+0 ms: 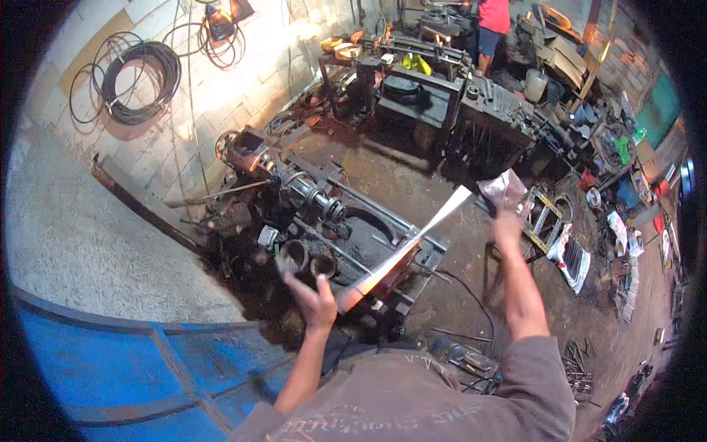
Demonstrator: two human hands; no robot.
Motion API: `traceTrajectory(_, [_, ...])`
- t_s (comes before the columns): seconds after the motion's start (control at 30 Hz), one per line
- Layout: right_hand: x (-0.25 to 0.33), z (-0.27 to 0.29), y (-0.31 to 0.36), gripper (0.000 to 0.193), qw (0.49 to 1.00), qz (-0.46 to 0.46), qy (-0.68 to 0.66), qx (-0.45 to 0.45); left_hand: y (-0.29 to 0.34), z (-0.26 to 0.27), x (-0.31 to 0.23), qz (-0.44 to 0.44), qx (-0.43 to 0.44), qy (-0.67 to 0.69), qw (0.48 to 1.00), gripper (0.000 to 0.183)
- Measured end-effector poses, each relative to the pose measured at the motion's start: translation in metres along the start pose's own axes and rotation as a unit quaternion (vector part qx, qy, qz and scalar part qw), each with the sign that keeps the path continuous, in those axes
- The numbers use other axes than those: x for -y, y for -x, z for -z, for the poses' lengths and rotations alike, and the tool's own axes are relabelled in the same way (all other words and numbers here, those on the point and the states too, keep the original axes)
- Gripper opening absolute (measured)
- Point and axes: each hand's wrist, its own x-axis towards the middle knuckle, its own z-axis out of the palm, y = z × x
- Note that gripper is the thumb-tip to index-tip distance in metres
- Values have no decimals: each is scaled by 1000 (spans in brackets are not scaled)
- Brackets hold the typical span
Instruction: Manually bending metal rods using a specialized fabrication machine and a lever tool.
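A workshop with a pale block wall (266,74) and a stained brown floor (471,317) spreads out around the person, with a large coil of black cable (171,79) hanging on the wall and a blue metal panel (110,368) with brown ribs at the lower left. The left hand (313,300) is raised with its thumb and fingers spread apart, just beside the lower end of a long, narrow, whitish strip (394,265); blur hides whether they touch. The strip slants up and to the right, passing in front of a dark, greasy machine with long metal rails (313,197), and its upper end lies near the right hand. Two dark, round, hollow metal pieces (322,265) sit beyond the left hand. The right hand (506,230) is blurred, its fingers closed on a crumpled, pale pinkish sheet (502,190) that rises above it. To the right of that hand are a yellowish ladder-like frame (543,225) and a white sack (574,259) on the floor. Farther back, a dark desk (501,114) carries metal pieces, and another person in a red top (494,16) and dark blue shorts stands behind it.
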Motion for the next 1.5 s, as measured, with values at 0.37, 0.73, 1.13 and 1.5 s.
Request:
traceTrajectory(0.37, [108, 83, 16, 69, 898, -158, -406, -68, -2, 6, 29, 10, -29, -71, 997, 77])
traceTrajectory(0.73, [245, 172, 146, 91, 918, 70, -376, 104, 10, -17, 20, 30, 21, 13, 999, 69])
traceTrajectory(1.13, [77, 65, 42, 68, 947, -30, -289, -139, -19, 45, 51, 38, -24, 18, 999, 62])
traceTrajectory(1.5, [127, 0, 173, 45, 687, -399, -601, 95, -54, -47, 24, -297, 288, -98, 905, 56])
